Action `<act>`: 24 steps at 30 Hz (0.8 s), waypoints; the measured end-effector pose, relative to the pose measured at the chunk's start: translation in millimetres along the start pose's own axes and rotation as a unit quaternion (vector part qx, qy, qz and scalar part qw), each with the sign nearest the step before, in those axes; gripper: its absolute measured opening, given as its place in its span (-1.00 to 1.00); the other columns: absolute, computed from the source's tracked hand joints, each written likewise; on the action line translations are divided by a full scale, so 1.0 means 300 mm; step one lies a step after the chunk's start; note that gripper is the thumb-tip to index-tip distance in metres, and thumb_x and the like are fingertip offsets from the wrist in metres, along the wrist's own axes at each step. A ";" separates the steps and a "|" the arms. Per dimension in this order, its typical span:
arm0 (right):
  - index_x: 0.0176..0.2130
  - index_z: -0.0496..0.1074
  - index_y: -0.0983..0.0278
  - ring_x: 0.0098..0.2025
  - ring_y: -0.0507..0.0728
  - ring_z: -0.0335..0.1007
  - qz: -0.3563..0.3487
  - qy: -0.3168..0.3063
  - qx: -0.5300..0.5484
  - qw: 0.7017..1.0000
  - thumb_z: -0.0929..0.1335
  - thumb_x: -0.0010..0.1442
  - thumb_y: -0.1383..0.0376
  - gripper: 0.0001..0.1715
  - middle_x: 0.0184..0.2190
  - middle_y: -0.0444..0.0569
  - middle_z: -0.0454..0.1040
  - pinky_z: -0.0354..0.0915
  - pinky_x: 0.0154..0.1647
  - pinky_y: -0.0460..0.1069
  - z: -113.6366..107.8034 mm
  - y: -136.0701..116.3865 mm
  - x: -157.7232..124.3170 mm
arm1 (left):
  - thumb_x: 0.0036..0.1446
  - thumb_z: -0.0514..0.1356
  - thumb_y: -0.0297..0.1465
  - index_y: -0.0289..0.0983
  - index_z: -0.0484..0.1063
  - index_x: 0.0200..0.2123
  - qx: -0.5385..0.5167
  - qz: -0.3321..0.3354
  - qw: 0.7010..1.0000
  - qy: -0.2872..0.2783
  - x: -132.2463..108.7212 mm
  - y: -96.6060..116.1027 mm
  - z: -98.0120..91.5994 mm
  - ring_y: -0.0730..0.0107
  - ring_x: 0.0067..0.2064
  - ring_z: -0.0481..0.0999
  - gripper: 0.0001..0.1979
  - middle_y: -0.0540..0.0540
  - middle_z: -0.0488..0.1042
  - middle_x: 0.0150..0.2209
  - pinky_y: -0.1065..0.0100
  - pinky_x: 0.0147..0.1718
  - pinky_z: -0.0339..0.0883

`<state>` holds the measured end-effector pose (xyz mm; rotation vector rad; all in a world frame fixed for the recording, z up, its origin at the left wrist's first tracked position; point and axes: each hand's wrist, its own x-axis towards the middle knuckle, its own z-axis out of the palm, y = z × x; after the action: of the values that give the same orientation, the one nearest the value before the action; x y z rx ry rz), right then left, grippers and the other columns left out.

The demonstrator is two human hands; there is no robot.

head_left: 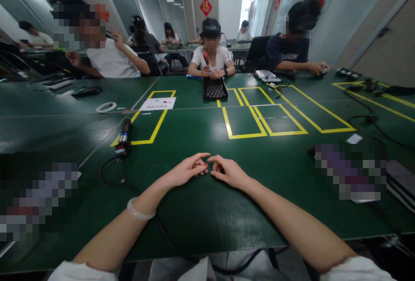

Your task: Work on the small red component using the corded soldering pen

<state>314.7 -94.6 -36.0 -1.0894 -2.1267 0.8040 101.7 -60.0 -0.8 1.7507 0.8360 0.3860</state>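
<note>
My left hand (191, 169) is over the green table (207, 220), a pale bangle (141, 209) on its wrist. A tiny orange-red piece (206, 166) shows at its thumb and curled fingers, too small to name, while the index finger stretches out to the right. Facing it, my right hand (228, 171) is curved with thumb and index apart, and no object shows between them. The two index fingertips almost meet.
A cylindrical electric-screwdriver-like tool (124, 132) with a black cable lies at left. Beyond are yellow tape rectangles (244, 135), a paper sheet (158, 103), a white tape ring (106, 107) and a black tray (215, 95) before a person. Blurred-out objects lie at both sides.
</note>
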 end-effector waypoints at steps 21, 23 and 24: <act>-0.24 0.36 0.30 -0.46 0.00 0.30 0.034 0.015 0.060 0.998 0.29 0.30 0.22 -0.83 -0.46 -0.15 0.42 0.17 -0.41 -0.13 -0.017 -0.007 0.000 | 0.29 -0.01 -0.24 -0.12 0.12 0.27 0.201 0.071 0.976 0.034 -0.018 0.040 0.040 0.30 -0.13 0.51 -0.51 -0.07 0.52 -0.10 0.34 -0.11 0.30; -0.28 0.38 0.30 -0.45 0.00 0.31 0.035 0.021 0.048 0.998 0.25 0.33 0.24 -0.79 -0.46 -0.14 0.44 0.17 -0.38 -0.13 -0.017 -0.011 0.001 | 0.31 -0.03 -0.24 -0.13 0.11 0.26 0.212 0.069 0.974 0.038 -0.019 0.041 0.042 0.31 -0.15 0.52 -0.52 -0.06 0.54 -0.17 0.36 -0.15 0.31; -0.30 0.39 0.30 -0.45 0.00 0.31 0.036 0.023 0.046 0.998 0.24 0.34 0.25 -0.77 -0.47 -0.14 0.44 0.16 -0.37 -0.13 -0.017 -0.013 0.002 | 0.31 -0.03 -0.24 -0.13 0.12 0.26 0.219 0.069 0.973 0.039 -0.019 0.042 0.044 0.31 -0.16 0.53 -0.53 -0.05 0.54 -0.19 0.36 -0.16 0.31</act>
<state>316.3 -94.6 -29.8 -1.1299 -2.0016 0.8927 110.3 -75.0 7.1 2.2237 0.9058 0.3851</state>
